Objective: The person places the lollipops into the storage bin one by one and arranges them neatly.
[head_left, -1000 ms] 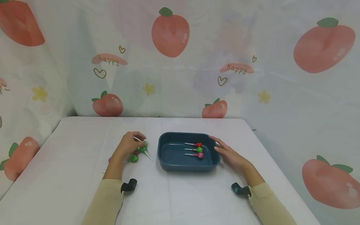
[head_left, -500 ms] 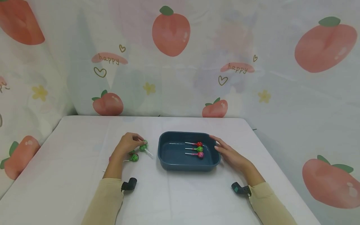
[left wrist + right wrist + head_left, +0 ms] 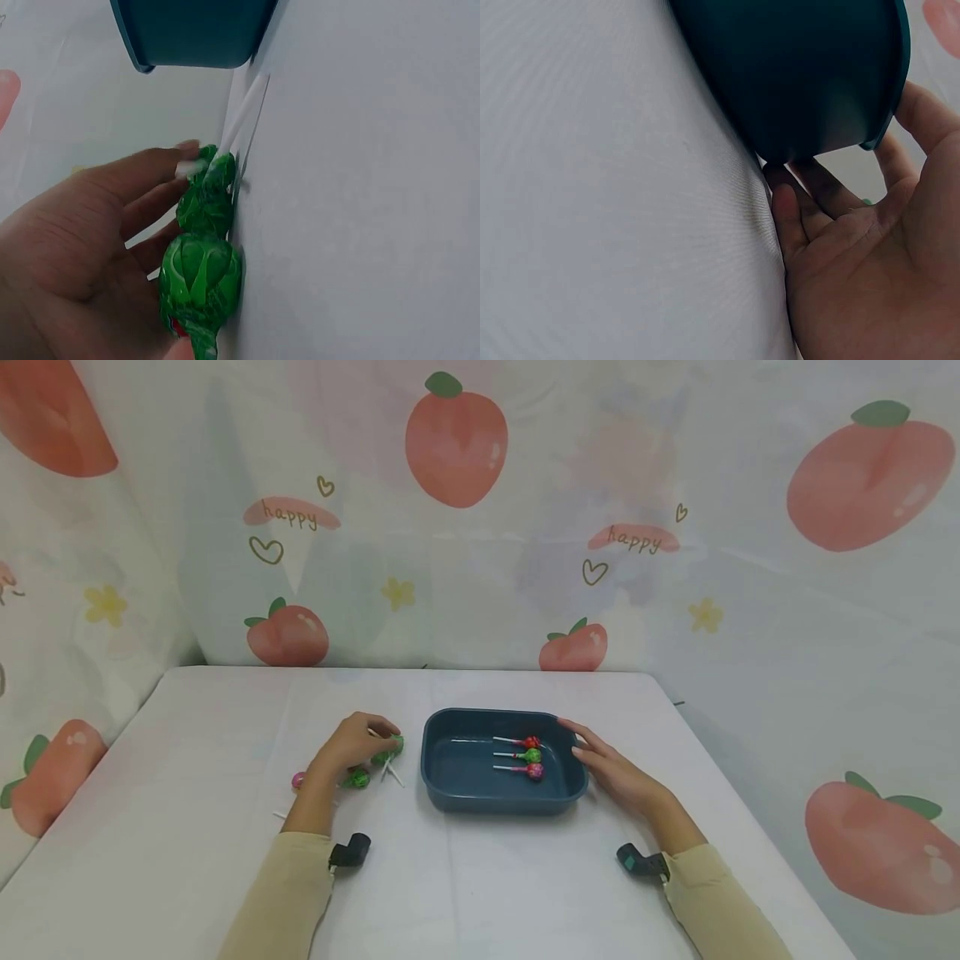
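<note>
My left hand (image 3: 356, 743) curls its fingers round a green-wrapped lollipop (image 3: 201, 277) at the left of the table. Just beyond it, a second green wrapper (image 3: 206, 206) lies by the fingertips, and a white stick (image 3: 246, 112) points toward the tray. The thumb is mostly hidden. My right hand (image 3: 618, 777) rests relaxed fingers against the right end of a dark blue tray (image 3: 468, 806), the upper fingers at its rim. In the tray, a red lollipop (image 3: 531, 742), a green lollipop (image 3: 532, 756) and a pink lollipop (image 3: 535, 771) lie in a row, sticks pointing left.
Beside the left wrist are another green lollipop (image 3: 357, 778) and a pink lollipop (image 3: 298, 780), partly covered by the arm. A white cloth (image 3: 510, 893) covers the table. Behind it hangs a curtain (image 3: 495, 585) printed with peaches.
My left hand has shifted slightly right, and a green lollipop moved with it beside the other one. More of the pink lollipop shows. The right hand and tray have stayed put.
</note>
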The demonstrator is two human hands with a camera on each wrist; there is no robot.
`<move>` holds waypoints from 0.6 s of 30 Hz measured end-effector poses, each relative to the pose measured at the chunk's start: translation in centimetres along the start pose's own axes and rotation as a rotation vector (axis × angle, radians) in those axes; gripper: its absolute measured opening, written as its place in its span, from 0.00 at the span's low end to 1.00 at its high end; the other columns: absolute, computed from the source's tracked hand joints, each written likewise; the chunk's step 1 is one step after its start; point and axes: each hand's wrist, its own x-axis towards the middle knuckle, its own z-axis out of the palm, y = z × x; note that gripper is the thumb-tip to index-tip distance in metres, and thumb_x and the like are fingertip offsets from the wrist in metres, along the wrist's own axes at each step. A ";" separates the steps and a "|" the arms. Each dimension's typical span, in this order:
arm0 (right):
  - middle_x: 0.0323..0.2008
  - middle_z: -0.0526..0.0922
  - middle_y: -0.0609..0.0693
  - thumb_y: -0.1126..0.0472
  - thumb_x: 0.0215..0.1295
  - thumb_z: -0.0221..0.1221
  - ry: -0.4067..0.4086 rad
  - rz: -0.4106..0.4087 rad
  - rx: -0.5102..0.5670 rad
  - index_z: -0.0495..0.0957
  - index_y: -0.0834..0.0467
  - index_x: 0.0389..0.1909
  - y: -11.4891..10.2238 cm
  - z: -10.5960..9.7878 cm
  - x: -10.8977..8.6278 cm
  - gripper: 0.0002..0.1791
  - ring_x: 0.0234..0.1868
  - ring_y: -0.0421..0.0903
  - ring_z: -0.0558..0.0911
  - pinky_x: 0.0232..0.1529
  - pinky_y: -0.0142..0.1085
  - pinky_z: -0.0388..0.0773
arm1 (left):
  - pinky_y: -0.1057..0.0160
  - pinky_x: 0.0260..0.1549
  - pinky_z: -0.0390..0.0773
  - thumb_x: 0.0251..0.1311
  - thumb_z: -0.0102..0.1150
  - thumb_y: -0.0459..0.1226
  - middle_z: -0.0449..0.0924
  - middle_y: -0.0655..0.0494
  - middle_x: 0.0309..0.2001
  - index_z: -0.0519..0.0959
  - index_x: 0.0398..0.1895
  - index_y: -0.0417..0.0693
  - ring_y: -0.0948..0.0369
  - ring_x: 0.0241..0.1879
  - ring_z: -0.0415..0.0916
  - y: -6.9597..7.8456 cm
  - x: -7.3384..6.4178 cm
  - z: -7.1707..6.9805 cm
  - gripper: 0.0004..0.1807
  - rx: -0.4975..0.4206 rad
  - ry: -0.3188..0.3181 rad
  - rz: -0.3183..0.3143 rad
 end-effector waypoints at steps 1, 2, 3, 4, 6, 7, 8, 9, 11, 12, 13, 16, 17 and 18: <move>0.83 0.44 0.48 0.48 0.83 0.49 -0.001 -0.001 -0.001 0.55 0.35 0.81 0.0 0.0 0.0 0.30 0.81 0.57 0.36 0.71 0.69 0.32 | 0.56 0.38 0.79 0.64 0.69 0.38 0.83 0.49 0.48 0.87 0.49 0.46 0.51 0.46 0.77 0.1 0.0 0.1 0.12 -0.003 0.001 -0.004; 0.83 0.44 0.48 0.48 0.83 0.48 -0.001 0.000 -0.001 0.55 0.35 0.81 0.0 0.0 0.0 0.30 0.81 0.57 0.35 0.71 0.69 0.32 | 0.56 0.37 0.80 0.63 0.71 0.37 0.83 0.49 0.48 0.88 0.49 0.45 0.51 0.45 0.78 0.1 0.1 0.3 0.12 -0.007 0.002 -0.008; 0.83 0.43 0.48 0.49 0.83 0.48 -0.002 0.000 0.001 0.55 0.36 0.81 0.0 0.0 0.0 0.30 0.81 0.57 0.35 0.71 0.69 0.32 | 0.57 0.36 0.80 0.62 0.72 0.37 0.83 0.49 0.47 0.88 0.48 0.46 0.51 0.45 0.78 0.2 0.1 0.4 0.13 -0.013 0.002 -0.018; 0.83 0.43 0.48 0.49 0.83 0.48 -0.003 0.000 0.003 0.55 0.36 0.81 0.0 0.0 0.0 0.30 0.81 0.58 0.35 0.70 0.69 0.32 | 0.57 0.35 0.81 0.60 0.73 0.36 0.83 0.49 0.47 0.88 0.48 0.46 0.51 0.44 0.78 0.2 0.1 0.5 0.13 -0.022 0.003 -0.030; 0.83 0.43 0.49 0.49 0.83 0.48 -0.004 0.000 0.004 0.55 0.36 0.81 -0.1 0.0 0.0 0.30 0.81 0.58 0.35 0.71 0.69 0.32 | 0.58 0.33 0.81 0.59 0.74 0.35 0.83 0.50 0.47 0.87 0.48 0.46 0.52 0.43 0.78 0.3 0.0 0.7 0.14 -0.032 0.005 -0.049; 0.83 0.43 0.49 0.49 0.83 0.48 -0.005 0.000 0.006 0.55 0.36 0.81 -0.1 0.0 0.0 0.30 0.81 0.57 0.35 0.71 0.69 0.32 | 0.58 0.32 0.82 0.59 0.74 0.35 0.83 0.50 0.47 0.87 0.49 0.45 0.52 0.43 0.78 0.4 0.0 0.7 0.14 -0.035 0.008 -0.055; 0.83 0.44 0.49 0.50 0.83 0.48 -0.005 0.000 0.008 0.55 0.36 0.81 -0.1 0.0 0.0 0.30 0.81 0.57 0.35 0.71 0.69 0.32 | 0.58 0.32 0.81 0.59 0.74 0.35 0.83 0.50 0.46 0.87 0.49 0.45 0.52 0.42 0.78 0.5 0.0 0.7 0.15 -0.033 0.014 -0.062; 0.83 0.44 0.49 0.50 0.83 0.48 -0.006 0.000 0.008 0.55 0.36 0.81 -0.1 0.0 0.0 0.30 0.81 0.57 0.36 0.71 0.69 0.32 | 0.58 0.32 0.81 0.59 0.74 0.35 0.83 0.50 0.45 0.87 0.49 0.45 0.52 0.42 0.78 0.5 -0.1 0.7 0.15 -0.028 0.022 -0.067; 0.83 0.44 0.49 0.50 0.83 0.48 -0.005 0.000 0.007 0.55 0.36 0.81 -0.1 0.0 0.0 0.30 0.81 0.57 0.36 0.71 0.69 0.32 | 0.58 0.32 0.81 0.59 0.74 0.35 0.84 0.50 0.45 0.87 0.49 0.43 0.52 0.42 0.78 0.7 -0.2 0.7 0.15 -0.022 0.033 -0.071; 0.83 0.44 0.49 0.50 0.84 0.48 -0.006 -0.001 0.006 0.55 0.36 0.81 -0.2 0.1 0.0 0.30 0.81 0.57 0.36 0.71 0.69 0.32 | 0.58 0.32 0.81 0.59 0.74 0.35 0.84 0.49 0.44 0.87 0.49 0.43 0.52 0.41 0.78 0.8 -0.2 0.7 0.15 -0.018 0.040 -0.071; 0.83 0.44 0.49 0.51 0.84 0.47 -0.006 -0.002 0.005 0.55 0.36 0.81 -0.2 0.1 0.0 0.30 0.81 0.57 0.36 0.70 0.69 0.32 | 0.58 0.32 0.80 0.59 0.74 0.35 0.84 0.49 0.43 0.87 0.49 0.42 0.52 0.41 0.78 0.8 -0.3 0.6 0.15 -0.010 0.045 -0.071; 0.83 0.44 0.48 0.51 0.84 0.47 -0.004 0.000 0.006 0.55 0.36 0.81 -0.2 0.1 0.0 0.30 0.81 0.57 0.36 0.70 0.69 0.32 | 0.58 0.31 0.80 0.59 0.74 0.35 0.84 0.48 0.43 0.87 0.48 0.42 0.52 0.40 0.78 1.0 -0.3 0.6 0.14 -0.005 0.051 -0.066; 0.83 0.44 0.48 0.51 0.84 0.47 -0.003 0.001 0.007 0.55 0.36 0.81 -0.2 0.1 0.0 0.30 0.81 0.57 0.36 0.70 0.69 0.32 | 0.58 0.31 0.80 0.59 0.73 0.35 0.84 0.48 0.44 0.87 0.48 0.42 0.52 0.40 0.78 1.0 -0.3 0.6 0.14 -0.004 0.051 -0.063; 0.83 0.43 0.49 0.51 0.84 0.47 -0.006 -0.002 0.008 0.55 0.36 0.82 -0.2 0.1 0.0 0.30 0.81 0.58 0.36 0.70 0.70 0.31 | 0.58 0.31 0.80 0.60 0.73 0.35 0.84 0.48 0.44 0.87 0.48 0.43 0.52 0.40 0.78 0.9 -0.3 0.5 0.13 -0.003 0.052 -0.061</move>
